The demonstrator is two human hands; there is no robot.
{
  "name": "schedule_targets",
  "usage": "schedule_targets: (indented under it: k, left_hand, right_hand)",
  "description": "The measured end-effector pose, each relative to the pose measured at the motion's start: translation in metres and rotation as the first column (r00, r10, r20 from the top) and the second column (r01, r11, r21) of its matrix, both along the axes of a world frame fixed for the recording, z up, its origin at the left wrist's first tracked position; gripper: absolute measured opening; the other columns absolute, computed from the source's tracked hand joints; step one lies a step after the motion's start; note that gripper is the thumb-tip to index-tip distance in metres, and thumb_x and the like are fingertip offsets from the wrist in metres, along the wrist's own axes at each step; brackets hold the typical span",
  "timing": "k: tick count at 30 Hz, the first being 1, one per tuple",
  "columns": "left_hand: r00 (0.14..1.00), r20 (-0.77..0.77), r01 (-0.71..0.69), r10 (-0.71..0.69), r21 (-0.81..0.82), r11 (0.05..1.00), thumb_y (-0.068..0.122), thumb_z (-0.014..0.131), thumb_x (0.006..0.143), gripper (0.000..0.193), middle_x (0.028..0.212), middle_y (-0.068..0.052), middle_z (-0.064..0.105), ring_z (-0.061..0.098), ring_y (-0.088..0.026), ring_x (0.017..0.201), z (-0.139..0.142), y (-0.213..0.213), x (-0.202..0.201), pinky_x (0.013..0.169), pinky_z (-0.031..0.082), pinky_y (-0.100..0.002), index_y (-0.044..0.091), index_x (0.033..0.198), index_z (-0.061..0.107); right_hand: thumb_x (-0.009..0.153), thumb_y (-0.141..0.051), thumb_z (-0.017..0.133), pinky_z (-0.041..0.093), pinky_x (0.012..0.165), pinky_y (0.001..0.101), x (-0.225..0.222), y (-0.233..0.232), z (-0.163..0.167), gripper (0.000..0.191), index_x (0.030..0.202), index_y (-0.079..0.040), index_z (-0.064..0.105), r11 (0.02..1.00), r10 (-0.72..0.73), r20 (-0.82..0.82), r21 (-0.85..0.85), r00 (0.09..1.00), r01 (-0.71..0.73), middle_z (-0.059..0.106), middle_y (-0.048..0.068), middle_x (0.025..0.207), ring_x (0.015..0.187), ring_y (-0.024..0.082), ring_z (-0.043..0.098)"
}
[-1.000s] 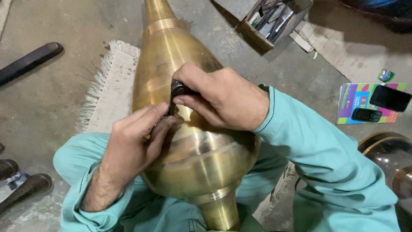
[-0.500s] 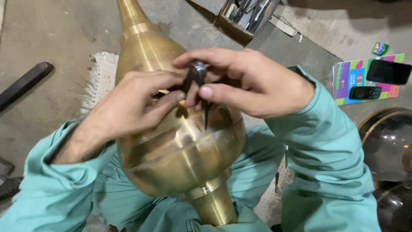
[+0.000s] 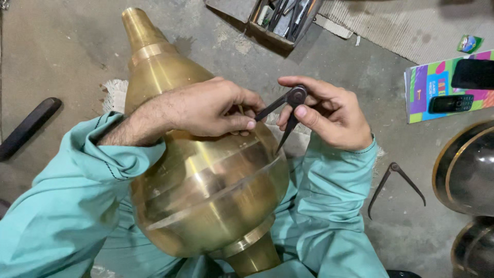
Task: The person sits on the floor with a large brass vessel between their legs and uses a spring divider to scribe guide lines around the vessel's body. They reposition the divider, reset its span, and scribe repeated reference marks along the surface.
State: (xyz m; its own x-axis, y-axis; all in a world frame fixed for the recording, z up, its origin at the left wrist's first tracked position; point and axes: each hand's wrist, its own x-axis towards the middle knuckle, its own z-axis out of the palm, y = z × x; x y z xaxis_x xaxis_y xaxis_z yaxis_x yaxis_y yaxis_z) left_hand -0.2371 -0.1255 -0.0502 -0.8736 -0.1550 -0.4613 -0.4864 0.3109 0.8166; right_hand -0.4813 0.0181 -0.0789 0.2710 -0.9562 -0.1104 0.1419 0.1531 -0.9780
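Resting across a seated person's lap, a large brass vessel [image 3: 206, 180] was laid with its narrow neck pointed toward 11 o'clock. At 9 o'clock of it, a dark flat bar [image 3: 28, 126] was seen on the concrete floor [image 3: 67, 56]. The left hand [image 3: 206, 110] was curled over the vessel's shoulder, one leg of a dark metal divider [image 3: 285, 113] pinched at its fingertips. The divider's hinge was gripped between thumb and fingers of the right hand [image 3: 329, 116], the other leg's tip pointed down at the brass. At 12 o'clock, a box of tools [image 3: 285, 20] was left open. At 3 o'clock, a second caliper [image 3: 393, 185] was laid on the floor, with a colourful book [image 3: 437, 85] carrying two phones beyond it.
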Motion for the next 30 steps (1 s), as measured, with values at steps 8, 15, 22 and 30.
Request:
schedule_targets:
  k: [8, 15, 22, 30]
  left_hand:
    - [0.999, -0.029, 0.034, -0.032, 0.045, 0.998, 0.023, 0.071, 0.091, 0.039, 0.097, -0.004, 0.081, 0.079, -0.015, 0.088, -0.006, -0.004, -0.008, 0.079, 0.061, -0.033, 0.015, 0.128, 0.068]
    - [1.000, 0.016, 0.014, -0.018, 0.194, 0.981, 0.023, 0.069, 0.092, 0.037, 0.097, -0.002, 0.082, 0.078, -0.009, 0.091, -0.013, -0.004, -0.011, 0.082, 0.061, -0.028, 0.013, 0.128, 0.067]
    - [0.998, 0.061, 0.004, -0.018, 0.223, 0.975, 0.023, 0.068, 0.093, 0.037, 0.093, -0.002, 0.082, 0.077, -0.009, 0.088, -0.014, -0.003, -0.014, 0.082, 0.061, -0.027, 0.014, 0.129, 0.068]
    - [0.989, -0.019, 0.148, -0.147, 0.093, 0.985, 0.031, 0.070, 0.093, 0.040, 0.108, -0.003, 0.080, 0.078, -0.015, 0.095, -0.020, -0.011, -0.011, 0.080, 0.061, -0.032, 0.017, 0.130, 0.069]
  right_hand:
    - [0.108, -0.012, 0.060, 0.057, 0.095, 0.0301, -0.004, 0.008, -0.021, 0.049, 0.152, 0.008, 0.048, 0.999, -0.031, 0.103, 0.039, 0.994, 0.028, 0.073, 0.012, 0.106, 0.103, 0.016, 0.071]
    - [0.109, -0.014, 0.061, 0.054, 0.094, 0.0270, -0.008, 0.011, -0.029, 0.045, 0.148, 0.007, 0.052, 0.999, -0.034, 0.075, 0.009, 0.997, 0.033, 0.074, 0.011, 0.105, 0.102, 0.015, 0.070]
    - [0.109, -0.013, 0.064, 0.057, 0.096, 0.0308, -0.009, 0.013, -0.032, 0.045, 0.147, 0.008, 0.053, 0.999, -0.051, 0.133, 0.010, 0.990, 0.050, 0.075, 0.013, 0.104, 0.101, 0.018, 0.072]
    - [0.090, 0.000, 0.085, 0.067, 0.084, 0.0396, 0.033, 0.028, -0.031, 0.042, 0.121, 0.009, 0.059, 0.953, -0.299, 0.383, 0.075, 0.874, 0.293, 0.075, 0.021, 0.098, 0.090, 0.026, 0.078]
